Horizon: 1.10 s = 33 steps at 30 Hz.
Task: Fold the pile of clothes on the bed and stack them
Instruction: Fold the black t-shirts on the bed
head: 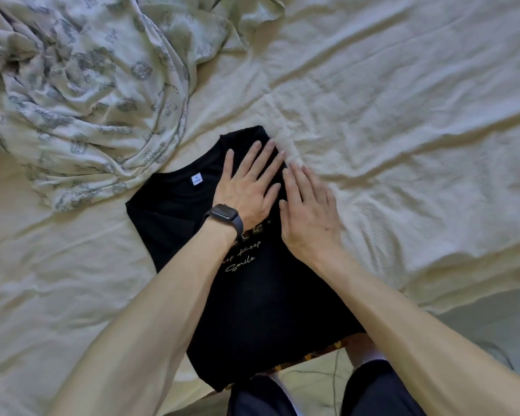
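A black T-shirt [261, 301] with pale script lettering lies flat on the cream bed sheet [403, 100], its collar and blue neck label pointing up-left. Its right side looks folded inward along a straight edge. My left hand [249, 184], with a dark watch on the wrist, presses flat on the shirt near the shoulder, fingers straight and spread. My right hand [309, 214] lies flat beside it on the shirt's right edge, fingers straight, partly over the sheet. Neither hand holds anything.
A crumpled pale cloth with a grey printed pattern [96, 94] is heaped at the upper left, close to the shirt's collar. The bed's near edge [463, 298] runs at lower right, with floor and my dark trousers [373, 391] below.
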### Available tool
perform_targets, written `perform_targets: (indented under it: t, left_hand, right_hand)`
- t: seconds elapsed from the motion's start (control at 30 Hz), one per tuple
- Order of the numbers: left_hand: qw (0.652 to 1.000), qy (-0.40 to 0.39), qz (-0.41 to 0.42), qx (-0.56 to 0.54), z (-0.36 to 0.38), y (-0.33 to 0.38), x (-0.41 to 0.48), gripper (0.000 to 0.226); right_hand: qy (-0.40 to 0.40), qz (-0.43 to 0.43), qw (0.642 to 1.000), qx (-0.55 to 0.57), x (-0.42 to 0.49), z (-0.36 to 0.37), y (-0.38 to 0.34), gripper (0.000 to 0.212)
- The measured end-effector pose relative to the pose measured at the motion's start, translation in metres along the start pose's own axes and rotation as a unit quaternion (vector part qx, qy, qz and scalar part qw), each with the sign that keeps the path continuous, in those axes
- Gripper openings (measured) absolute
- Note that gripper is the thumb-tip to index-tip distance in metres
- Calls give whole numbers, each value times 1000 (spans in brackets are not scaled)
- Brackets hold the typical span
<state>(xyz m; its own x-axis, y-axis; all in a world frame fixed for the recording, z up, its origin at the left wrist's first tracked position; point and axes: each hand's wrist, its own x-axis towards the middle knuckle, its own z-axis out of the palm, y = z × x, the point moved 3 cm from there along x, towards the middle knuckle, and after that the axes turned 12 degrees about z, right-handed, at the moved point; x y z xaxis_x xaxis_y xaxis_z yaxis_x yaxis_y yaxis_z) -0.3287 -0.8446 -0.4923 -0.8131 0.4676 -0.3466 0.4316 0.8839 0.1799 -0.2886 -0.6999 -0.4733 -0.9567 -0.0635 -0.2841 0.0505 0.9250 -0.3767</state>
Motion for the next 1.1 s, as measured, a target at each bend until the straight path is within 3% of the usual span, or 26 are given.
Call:
perform_targets:
  t: [0.1, 0.17, 0.27, 0.43, 0.5, 0.6, 0.67, 0.73, 0.83, 0.87, 0.97, 1.0, 1.1]
  left_hand:
    - [998, 13, 22, 51, 8, -22, 2, 60]
    - [997, 42, -42, 43, 8, -32, -6, 61]
    - [980, 48, -193, -23, 14, -30, -45, 63]
    - [932, 125, -294, -171, 23, 23, -162, 64]
    - [883, 170, -377, -220, 34, 51, -219, 64]
    - [756, 190, -534, -328, 63, 89, -294, 62]
    - [681, 179, -585, -403, 82, 109, -325, 58]
    - [647, 162, -593, -451, 97, 120, -339, 52]
    - [581, 139, -597, -535, 115, 123, -350, 42]
    - [582, 115, -582, -556, 121, 126, -352, 41]
    - [642, 46, -520, -562, 136, 143, -361, 21]
    - [642, 57, -515, -565, 140, 149, -366, 16]
    - [599, 126, -527, -590, 142, 164, -379, 21]
  right_hand:
    - [-54, -117, 975, -179, -7, 25, 31, 64]
    - [-54, -122, 967, -216, -20, 21, 49, 66]
    - [-69, -80, 975, -198, -54, 5, 62, 68]
    - [-103, 87, 989, -54, -120, -32, 86, 67]
    - [-107, 207, 971, 42, -145, -40, 104, 60]
    - [-129, 320, 931, 118, -170, -43, 128, 52]
    - [-183, 343, 913, 128, -177, -38, 137, 57]
    - [-234, 354, 894, 140, -177, -32, 140, 56]
    - [-277, 331, 890, 145, -166, -29, 138, 38]
    - [-289, 319, 890, 153, -162, -28, 139, 31]
    - [-330, 305, 869, 208, -169, -25, 150, 20]
    - [-335, 298, 867, 217, -173, -25, 154, 20]
    - [-310, 303, 866, 250, -185, -27, 167, 19]
